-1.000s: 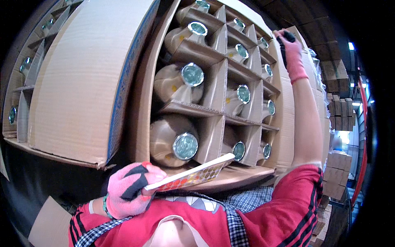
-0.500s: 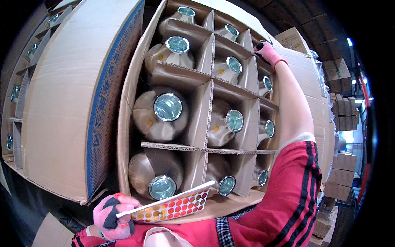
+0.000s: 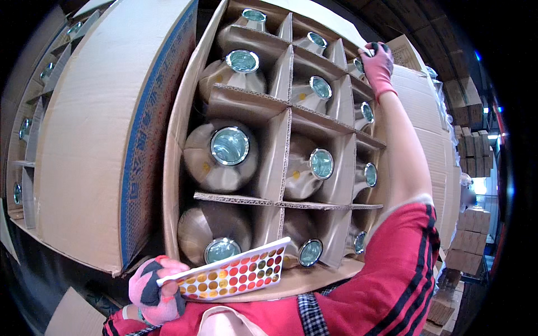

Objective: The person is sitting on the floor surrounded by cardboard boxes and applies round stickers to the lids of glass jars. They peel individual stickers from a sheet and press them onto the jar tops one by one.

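1. Head view, what has changed: the right hand has lifted from inside the open carton to its far right edge. The mouth of the far-right bottle, hidden half a second ago, now shows beside the fingers, so that cell is partly uncovered. Whether this bottle bears a dot, I cannot tell.
2. Head view, hands: the right hand's fingers are bunched; I cannot tell whether they pinch anything. The left hand pinches the left end of the sheet of round stickers, which is tilted over the carton's near edge, much as before.
3. Head view, around: bottles stand in cells between cardboard dividers, several with a yellow dot on the shoulder. Another carton stands on the left, and stacked cartons are farther off on the right.
4. Head view, in the way: the sheet covers part of the near-left bottle, the right forearm crosses the carton's right edge, and the dividers wall off each cell.
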Demonstrator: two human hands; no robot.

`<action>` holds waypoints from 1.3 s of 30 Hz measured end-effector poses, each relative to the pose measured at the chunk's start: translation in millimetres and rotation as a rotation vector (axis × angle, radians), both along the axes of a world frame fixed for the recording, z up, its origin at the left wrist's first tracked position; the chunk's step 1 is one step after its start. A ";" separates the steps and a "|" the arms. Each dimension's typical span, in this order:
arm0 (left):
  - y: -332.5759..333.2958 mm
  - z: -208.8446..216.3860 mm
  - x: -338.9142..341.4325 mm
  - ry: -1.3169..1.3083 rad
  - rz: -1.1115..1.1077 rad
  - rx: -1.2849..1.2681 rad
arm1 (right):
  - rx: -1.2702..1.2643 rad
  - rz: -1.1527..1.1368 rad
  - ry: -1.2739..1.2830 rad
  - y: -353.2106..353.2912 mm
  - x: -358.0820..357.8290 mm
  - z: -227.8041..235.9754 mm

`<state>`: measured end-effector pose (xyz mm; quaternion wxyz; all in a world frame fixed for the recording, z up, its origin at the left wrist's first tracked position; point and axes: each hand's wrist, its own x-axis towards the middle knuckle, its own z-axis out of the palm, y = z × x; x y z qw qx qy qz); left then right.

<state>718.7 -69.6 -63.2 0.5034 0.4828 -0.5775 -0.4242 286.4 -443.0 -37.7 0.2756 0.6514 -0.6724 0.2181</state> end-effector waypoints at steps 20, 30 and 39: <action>22.6 -0.1 2.1 0.670 0.048 0.154 | 0.855 1.197 -0.446 300.3 300.4 56.1; 24.9 9.2 8.0 0.548 0.030 0.247 | 0.688 1.236 -0.284 315.1 300.4 54.9; 25.8 6.0 6.4 0.414 0.050 0.204 | 0.378 0.921 -0.817 150.3 207.7 66.7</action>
